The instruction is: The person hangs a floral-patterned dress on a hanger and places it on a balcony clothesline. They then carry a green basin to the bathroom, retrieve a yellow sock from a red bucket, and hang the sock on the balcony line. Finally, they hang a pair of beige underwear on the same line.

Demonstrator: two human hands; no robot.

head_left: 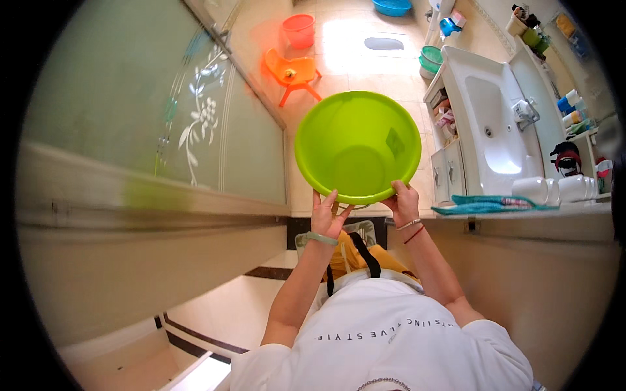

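Observation:
A large lime-green plastic basin (357, 130) is held out in front of me, its open top tilted so that I see inside. Nothing lies in it; a darker square patch shows on its right inner wall. My left hand (328, 218) grips the near rim at its left, thumb over the edge and fingers beneath. At the right of the near rim, my right hand (402, 203) is closed on the basin in the same way. Under my wrists, a pale container edge (302, 242) and yellow-orange fabric (385, 257) with a black strap show in part.
Left stands a frosted glass panel (124, 98). Ahead are an orange chair (293, 70), a coral bucket (299, 31) and a blue basin (392, 6). A white sink (479, 98) is at right, with green tubs (430, 58) beyond and a teal cloth (486, 206) near me.

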